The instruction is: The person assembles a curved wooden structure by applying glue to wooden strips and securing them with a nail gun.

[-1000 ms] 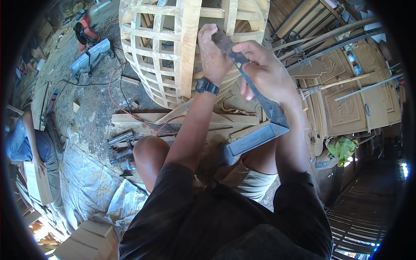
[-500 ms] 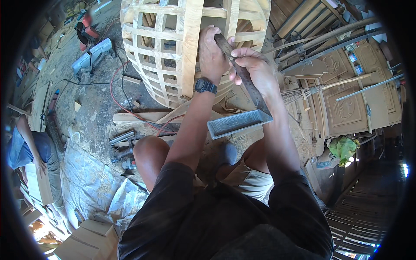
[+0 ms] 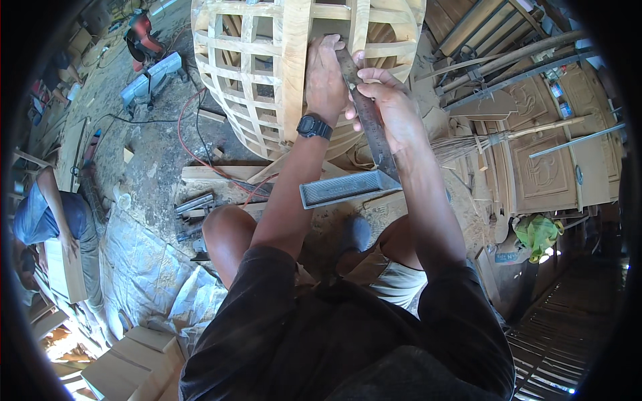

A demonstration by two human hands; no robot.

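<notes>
Across my two hands runs a try square (image 3: 370, 120) with a dark, worn steel blade and a grey metal stock (image 3: 344, 189) hanging at its lower end. My right hand (image 3: 394, 107) is closed on the blade about halfway along, thumb on top and fingertips curled around the edge. Against the upright wooden slat, my left hand (image 3: 325, 83), with a black watch on its wrist, has its fingers bent at the blade's upper end; its thumb is hidden. Just beyond both hands stands a rounded wooden lattice frame (image 3: 294, 60) of curved crossing strips.
A red-and-grey power saw (image 3: 144, 50) stands on the dusty floor at far left, cables nearby. Another person (image 3: 57, 214) handles a wooden block at left. Carved panels (image 3: 542, 160) and a twig broom (image 3: 481, 142) are at right. Boards (image 3: 217, 174) lie before the frame.
The stock of the try square has swung left and lies a little more tilted. Both hands keep their places at the blade. The whole view has shifted slightly.
</notes>
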